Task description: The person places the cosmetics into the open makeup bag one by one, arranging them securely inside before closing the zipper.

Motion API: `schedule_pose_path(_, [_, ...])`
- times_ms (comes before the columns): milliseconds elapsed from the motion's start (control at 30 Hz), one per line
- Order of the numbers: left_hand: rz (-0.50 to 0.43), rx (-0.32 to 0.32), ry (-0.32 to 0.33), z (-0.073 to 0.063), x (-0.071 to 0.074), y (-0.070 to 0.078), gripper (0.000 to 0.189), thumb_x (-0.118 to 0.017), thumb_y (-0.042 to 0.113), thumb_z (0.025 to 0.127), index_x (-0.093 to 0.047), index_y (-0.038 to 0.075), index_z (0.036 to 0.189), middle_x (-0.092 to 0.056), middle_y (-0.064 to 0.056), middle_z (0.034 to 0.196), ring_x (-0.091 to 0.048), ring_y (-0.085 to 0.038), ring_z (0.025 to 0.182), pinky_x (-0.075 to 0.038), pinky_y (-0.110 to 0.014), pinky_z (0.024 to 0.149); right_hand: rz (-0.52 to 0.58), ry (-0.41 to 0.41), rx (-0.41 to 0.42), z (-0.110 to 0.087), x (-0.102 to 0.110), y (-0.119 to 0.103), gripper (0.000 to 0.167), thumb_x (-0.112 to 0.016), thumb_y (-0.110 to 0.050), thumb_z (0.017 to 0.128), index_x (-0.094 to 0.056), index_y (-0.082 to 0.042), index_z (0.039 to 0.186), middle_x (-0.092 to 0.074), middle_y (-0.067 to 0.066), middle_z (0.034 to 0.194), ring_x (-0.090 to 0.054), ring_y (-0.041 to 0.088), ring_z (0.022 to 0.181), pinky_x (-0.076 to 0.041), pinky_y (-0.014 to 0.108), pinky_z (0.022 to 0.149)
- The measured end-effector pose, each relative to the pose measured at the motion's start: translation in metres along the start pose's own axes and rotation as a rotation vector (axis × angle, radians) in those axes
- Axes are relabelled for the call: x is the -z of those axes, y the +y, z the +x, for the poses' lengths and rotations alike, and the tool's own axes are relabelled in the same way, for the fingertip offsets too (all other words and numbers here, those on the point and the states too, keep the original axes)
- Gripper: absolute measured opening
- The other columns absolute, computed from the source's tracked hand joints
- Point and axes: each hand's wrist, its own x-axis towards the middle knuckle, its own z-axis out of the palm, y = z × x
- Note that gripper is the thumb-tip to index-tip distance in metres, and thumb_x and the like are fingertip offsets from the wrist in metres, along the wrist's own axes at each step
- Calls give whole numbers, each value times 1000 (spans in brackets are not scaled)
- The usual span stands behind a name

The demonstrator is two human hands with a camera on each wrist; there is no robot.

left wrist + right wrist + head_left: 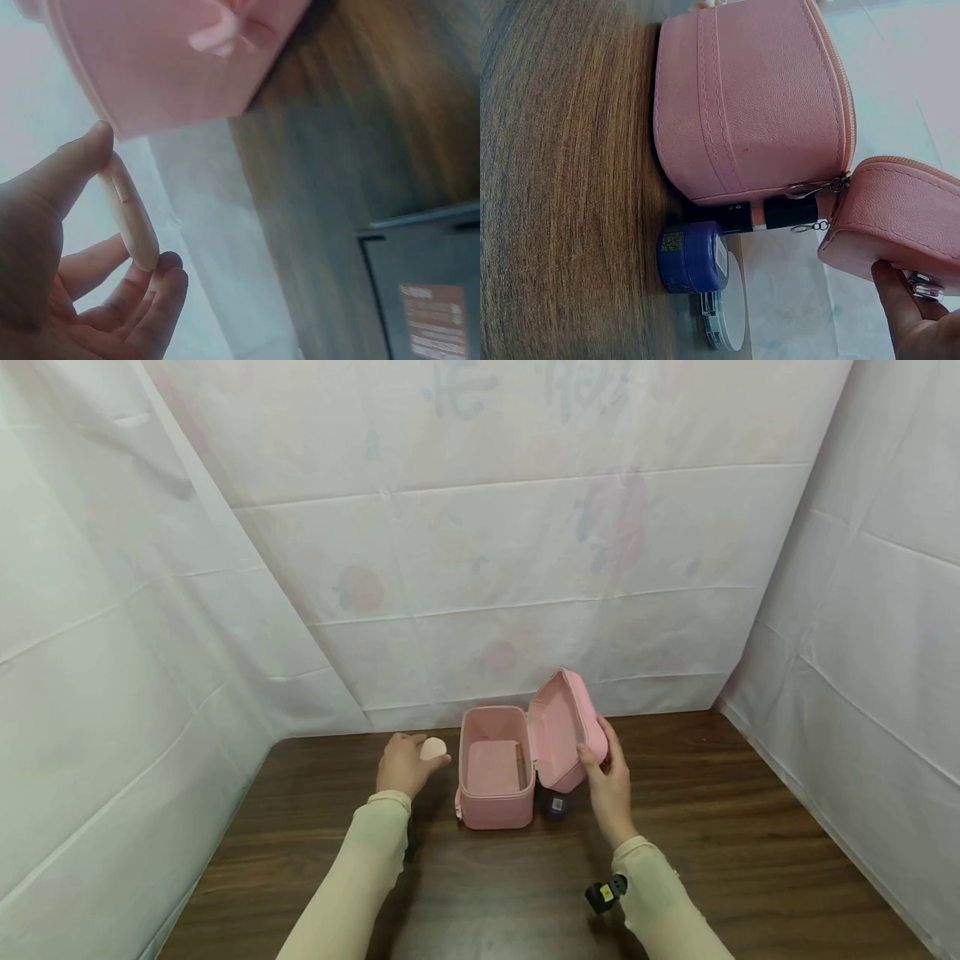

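A small, flat, round cream-coloured disc [432,748] is pinched between the thumb and fingers of my left hand [403,766]. Seen edge-on in the left wrist view, the disc [133,221] has a rounded rim with a small notch. It is held just left of a pink cosmetic case [497,810], which stands with its top unzipped. My right hand [611,781] grips the case's lid [591,714], tilted back to the right. A slim brown stick [521,767] lies inside the case. By the right fingers, a shiny clear piece [924,286] shows at the lid.
Right of the case, partly under the lid, stands a purple jar [694,259]. Near it are a black-and-pink tube [787,212] and a round white-faced item [733,304]. A dark box [397,262] with a brown label appears in the left wrist view. White cloth [480,552] hangs behind the wooden table [712,827].
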Motion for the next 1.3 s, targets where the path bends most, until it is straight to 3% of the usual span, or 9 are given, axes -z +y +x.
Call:
schedule_pose_path(200, [-15,-13,-9,3,-1,13,66,-81,44,79,-65,3,128,-58,-22,126,-56,-41,114,-48,-56,93,8,12,-2,6,0,16,59,-59,-30,100,-34,-31,153,-44,7,147,-48,16,115,-44,10,82])
schedule_pose_path(400, [-1,-45,-27,3,-3,27,62,-79,45,81,-66,7,128,-60,-19,124,-57,-38,115,-49,-53,95,12,23,30,6,-1,20,59,-60,-34,99,-35,-31,152,-45,6,145,-49,17,115,-45,11,81])
schedule_pose_path(900, [-8,-127,-48,3,-18,57,61,-83,42,77,-68,7,125,-63,-17,118,-58,-35,112,-49,-48,97,18,18,29,6,-1,21,58,-58,-33,100,-34,-31,153,-44,4,148,-48,17,117,-44,10,83])
schedule_pose_path(1100, [33,-181,-60,2,-23,72,56,-83,40,77,-70,7,120,-64,-16,117,-59,-34,111,-51,-47,94,13,21,25,5,1,20,58,-59,-33,100,-35,-34,152,-44,5,147,-49,17,116,-45,11,83])
schedule_pose_path(1300, [51,-206,-75,1,-29,85,54,-84,38,77,-70,8,120,-66,-13,119,-60,-32,112,-51,-47,94,17,-6,-16,0,2,5,59,-57,-28,101,-32,-28,154,-41,9,151,-47,19,119,-43,10,83])
